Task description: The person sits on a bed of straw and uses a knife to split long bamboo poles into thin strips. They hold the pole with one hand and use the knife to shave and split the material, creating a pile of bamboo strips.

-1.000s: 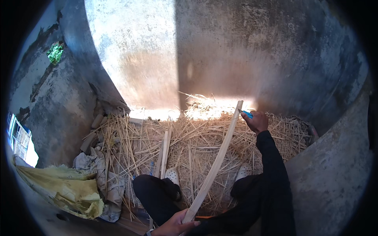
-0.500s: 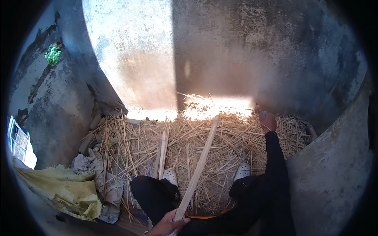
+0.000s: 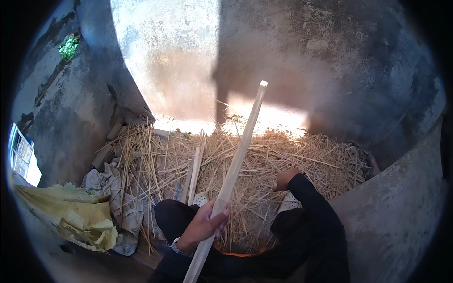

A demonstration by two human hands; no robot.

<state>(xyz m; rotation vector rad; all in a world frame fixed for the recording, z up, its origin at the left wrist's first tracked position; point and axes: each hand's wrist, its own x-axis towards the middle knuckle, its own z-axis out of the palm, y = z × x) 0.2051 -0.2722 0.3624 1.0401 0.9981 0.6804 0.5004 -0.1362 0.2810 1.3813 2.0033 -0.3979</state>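
Note:
My left hand (image 3: 207, 225), a watch on its wrist, is closed around a long pale split stick (image 3: 241, 146). The stick slants up and away from me, its far end raised in front of the wall and its near end leaving the lower edge of the view. To the right, my right hand (image 3: 287, 179) hangs over the straw near my right shoe with its fingers curled in. The back of that hand hides most of the fingers, and whatever they hold cannot be made out.
Shavings and straw-like strips (image 3: 306, 158) litter the ground around my shoes. Two more split sticks (image 3: 195, 172) stand by my left shoe. Yellow torn sacking (image 3: 66, 212) and grey cloth (image 3: 130, 221) lie at left. Concrete walls (image 3: 330, 61) enclose the far and right sides.
My left hand and the stick have risen up and forward, and the grip now sits farther from the stick's near end. My right hand has come back toward me and leftward from the far straw.

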